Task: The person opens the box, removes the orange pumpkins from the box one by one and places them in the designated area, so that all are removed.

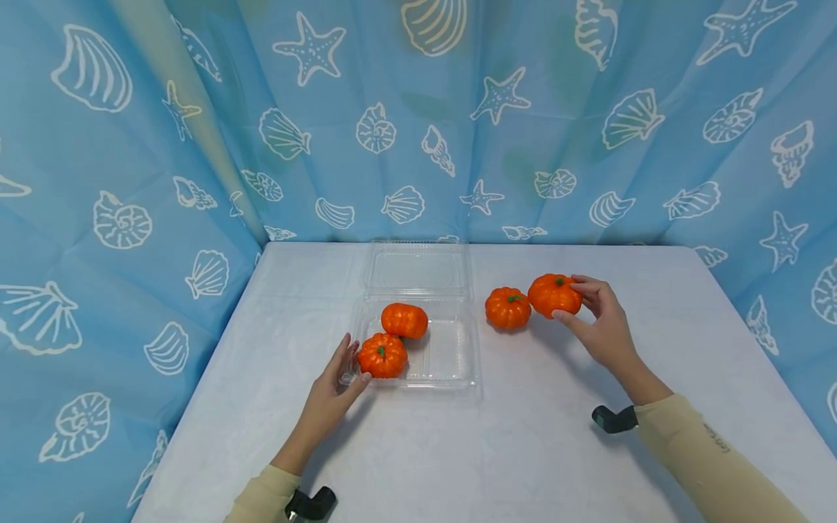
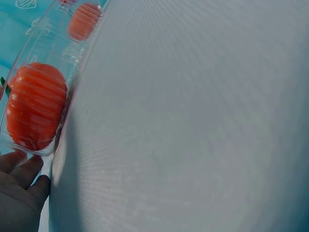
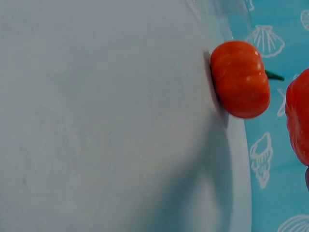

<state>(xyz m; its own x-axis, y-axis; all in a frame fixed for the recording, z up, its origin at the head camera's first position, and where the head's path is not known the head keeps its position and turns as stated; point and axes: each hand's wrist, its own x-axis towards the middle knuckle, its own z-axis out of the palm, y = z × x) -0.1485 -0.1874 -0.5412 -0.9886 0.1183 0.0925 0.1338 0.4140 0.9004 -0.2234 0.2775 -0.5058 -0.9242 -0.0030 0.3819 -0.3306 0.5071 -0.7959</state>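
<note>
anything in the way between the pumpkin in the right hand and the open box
Yes: a loose pumpkin on the table, between the held pumpkin and the clear box. The held one looks raised, so it could probably pass over; the lid is folded back.

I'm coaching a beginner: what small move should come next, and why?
Probably carry the raised pumpkin in the right hand leftward over the clear container: its lid lies open, two other pumpkins sit toward its left, and its right side looks free.
</note>
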